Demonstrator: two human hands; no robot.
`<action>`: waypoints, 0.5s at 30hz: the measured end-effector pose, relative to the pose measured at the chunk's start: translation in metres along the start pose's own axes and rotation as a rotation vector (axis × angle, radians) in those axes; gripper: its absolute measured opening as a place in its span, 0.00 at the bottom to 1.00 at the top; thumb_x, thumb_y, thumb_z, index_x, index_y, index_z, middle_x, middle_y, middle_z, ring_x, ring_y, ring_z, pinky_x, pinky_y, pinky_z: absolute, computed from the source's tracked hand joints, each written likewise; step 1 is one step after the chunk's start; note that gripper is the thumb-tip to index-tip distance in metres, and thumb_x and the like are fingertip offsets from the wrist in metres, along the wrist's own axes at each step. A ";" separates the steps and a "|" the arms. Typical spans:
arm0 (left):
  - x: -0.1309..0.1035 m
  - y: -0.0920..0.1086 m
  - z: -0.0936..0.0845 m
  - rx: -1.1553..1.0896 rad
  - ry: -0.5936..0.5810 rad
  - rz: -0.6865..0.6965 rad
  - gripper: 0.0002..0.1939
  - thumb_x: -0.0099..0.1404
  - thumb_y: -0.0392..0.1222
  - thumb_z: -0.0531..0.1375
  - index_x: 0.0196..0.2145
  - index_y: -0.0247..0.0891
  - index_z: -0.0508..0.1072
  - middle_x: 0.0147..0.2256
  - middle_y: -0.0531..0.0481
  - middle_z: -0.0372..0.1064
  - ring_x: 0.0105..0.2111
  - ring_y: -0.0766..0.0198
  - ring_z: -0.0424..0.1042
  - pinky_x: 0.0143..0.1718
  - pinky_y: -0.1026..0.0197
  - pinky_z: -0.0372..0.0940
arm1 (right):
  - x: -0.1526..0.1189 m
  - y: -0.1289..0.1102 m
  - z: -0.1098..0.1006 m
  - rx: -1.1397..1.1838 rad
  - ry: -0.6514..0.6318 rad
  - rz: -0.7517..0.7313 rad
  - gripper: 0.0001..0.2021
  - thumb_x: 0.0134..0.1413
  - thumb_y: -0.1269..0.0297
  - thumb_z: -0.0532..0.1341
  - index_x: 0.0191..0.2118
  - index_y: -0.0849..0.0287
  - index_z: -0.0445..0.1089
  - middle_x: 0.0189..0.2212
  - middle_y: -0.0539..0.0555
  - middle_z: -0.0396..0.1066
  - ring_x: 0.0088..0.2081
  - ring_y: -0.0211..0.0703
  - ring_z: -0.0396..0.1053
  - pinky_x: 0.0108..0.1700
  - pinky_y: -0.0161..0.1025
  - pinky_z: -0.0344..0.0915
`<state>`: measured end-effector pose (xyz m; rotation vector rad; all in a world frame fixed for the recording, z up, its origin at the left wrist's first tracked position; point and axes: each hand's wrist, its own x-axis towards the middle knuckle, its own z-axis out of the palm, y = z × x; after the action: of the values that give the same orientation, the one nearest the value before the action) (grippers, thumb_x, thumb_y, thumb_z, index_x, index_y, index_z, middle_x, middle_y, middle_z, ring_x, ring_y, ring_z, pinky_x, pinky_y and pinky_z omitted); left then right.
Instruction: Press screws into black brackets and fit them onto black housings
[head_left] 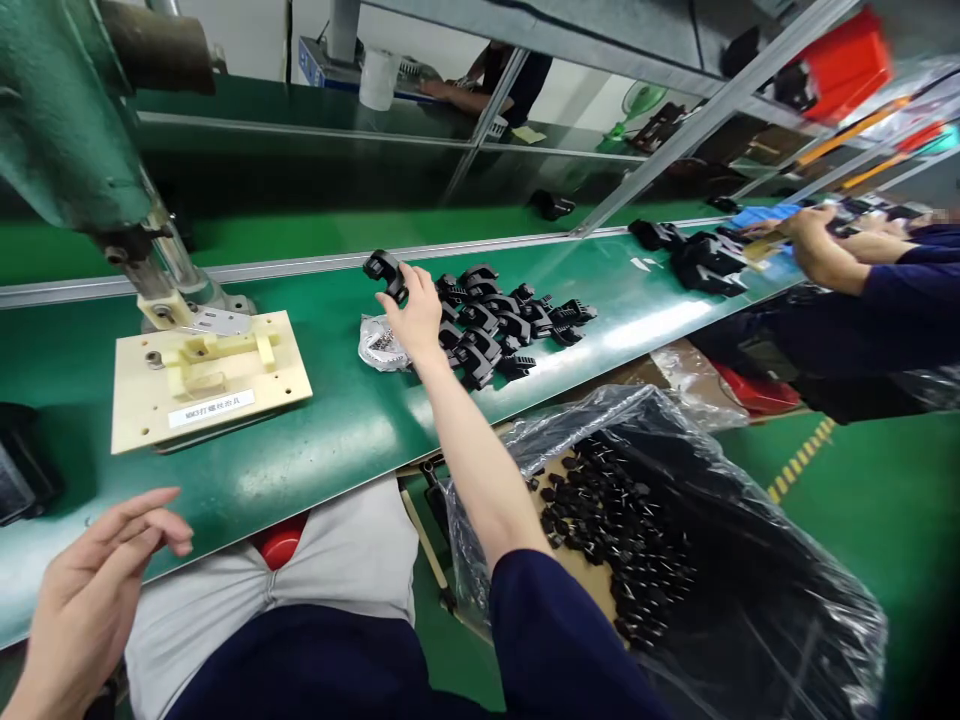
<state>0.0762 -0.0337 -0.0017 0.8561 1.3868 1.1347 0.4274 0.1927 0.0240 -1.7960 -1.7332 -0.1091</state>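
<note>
My right hand [416, 315] reaches forward over the green bench and grips a curved black plastic part [387, 275] between thumb and fingers. Beside it lies a pile of similar black plastic parts [484, 320]. A clear plastic bag of small metal pieces [382, 343] rests just under that wrist. Over the bench's front edge at the lower left, my left hand [105, 580] hangs with fingers stretched out and holds nothing. Ahead of it sits a cream fixture plate [289, 375] with a printed label, beneath a green press machine [71, 120].
Below the bench at right stands a plastic-lined box [787, 540] with many small black pieces [622, 540]. Further along the bench are more black parts [709, 262] and another person's hands [821, 245]. A dark object [22, 465] stands at the left edge. Metal frame posts [652, 165] rise behind.
</note>
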 end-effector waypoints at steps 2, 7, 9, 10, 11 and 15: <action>0.004 -0.015 -0.010 0.147 0.040 0.028 0.16 0.57 0.51 0.64 0.41 0.43 0.74 0.32 0.52 0.74 0.32 0.61 0.72 0.38 0.60 0.69 | 0.024 0.013 -0.003 -0.087 -0.137 0.047 0.19 0.49 0.68 0.64 0.49 0.66 0.70 0.49 0.64 0.69 0.50 0.55 0.67 0.54 0.50 0.64; -0.001 -0.044 -0.027 0.456 0.197 0.163 0.15 0.62 0.50 0.57 0.44 0.42 0.73 0.33 0.51 0.75 0.34 0.60 0.75 0.42 0.58 0.68 | 0.014 0.029 -0.016 -0.081 -0.097 0.032 0.09 0.54 0.70 0.57 0.33 0.66 0.74 0.41 0.65 0.73 0.47 0.56 0.70 0.52 0.51 0.65; 0.000 -0.048 -0.029 0.511 0.245 0.248 0.13 0.63 0.47 0.56 0.42 0.41 0.73 0.32 0.50 0.75 0.32 0.60 0.75 0.39 0.58 0.69 | -0.004 0.042 -0.018 -0.035 0.010 0.009 0.11 0.55 0.65 0.55 0.33 0.63 0.74 0.41 0.64 0.73 0.47 0.55 0.70 0.53 0.52 0.64; 0.002 -0.048 -0.029 0.544 0.256 0.294 0.11 0.63 0.45 0.56 0.41 0.40 0.73 0.32 0.50 0.75 0.31 0.60 0.75 0.39 0.58 0.69 | -0.014 0.052 -0.019 0.001 0.118 -0.002 0.11 0.55 0.62 0.56 0.32 0.61 0.74 0.39 0.63 0.74 0.45 0.54 0.71 0.52 0.51 0.65; 0.005 -0.049 -0.030 0.580 0.264 0.343 0.11 0.62 0.43 0.56 0.41 0.40 0.73 0.32 0.49 0.75 0.30 0.60 0.75 0.39 0.58 0.70 | -0.024 0.064 -0.022 0.037 0.240 0.010 0.12 0.53 0.57 0.57 0.30 0.58 0.74 0.36 0.62 0.75 0.42 0.54 0.72 0.50 0.50 0.66; 0.013 -0.047 -0.031 0.677 0.241 0.517 0.10 0.62 0.36 0.55 0.41 0.39 0.73 0.30 0.49 0.76 0.28 0.62 0.75 0.37 0.59 0.70 | -0.076 0.112 -0.053 0.054 0.537 0.196 0.19 0.44 0.41 0.58 0.18 0.50 0.68 0.24 0.67 0.72 0.34 0.59 0.72 0.39 0.57 0.62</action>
<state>0.0486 -0.0399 -0.0516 1.6765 1.8541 1.1813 0.5404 0.1079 -0.0123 -1.6887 -1.1671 -0.4165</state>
